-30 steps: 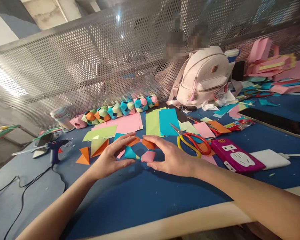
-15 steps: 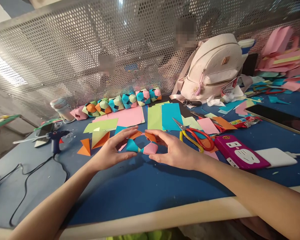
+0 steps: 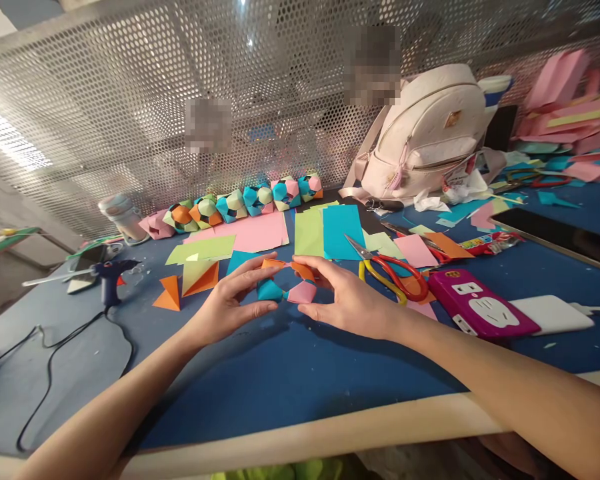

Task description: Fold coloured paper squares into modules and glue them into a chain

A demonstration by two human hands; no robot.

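Between my two hands is a folded paper ball (image 3: pixel 301 293) with orange, blue and pink faces and an opening in its front. My left hand (image 3: pixel 237 293) grips its left side, fingers on top and thumb below. On the opposite side, my right hand (image 3: pixel 343 297) holds it the same way, with the thumb under the pink face. The ball is held above the blue table. Beyond it stands a row of several finished paper balls (image 3: pixel 231 206) in mixed colours. Folded orange paper pieces (image 3: pixel 170 293) lie left of my left hand.
Scissors (image 3: pixel 387 273) with red and yellow handles lie right of my hands, near a purple power socket (image 3: pixel 483 303) and a phone (image 3: pixel 560 233). A glue gun (image 3: pixel 111 277) with its cord stands left. Coloured sheets (image 3: pixel 343 232), a backpack (image 3: pixel 430 133) and a metal mesh screen (image 3: pixel 130 100) are behind.
The paper ball has turned slightly in my hands, so more of its orange top shows. Its blue face has shifted a little to the right. Both hands keep their grip.
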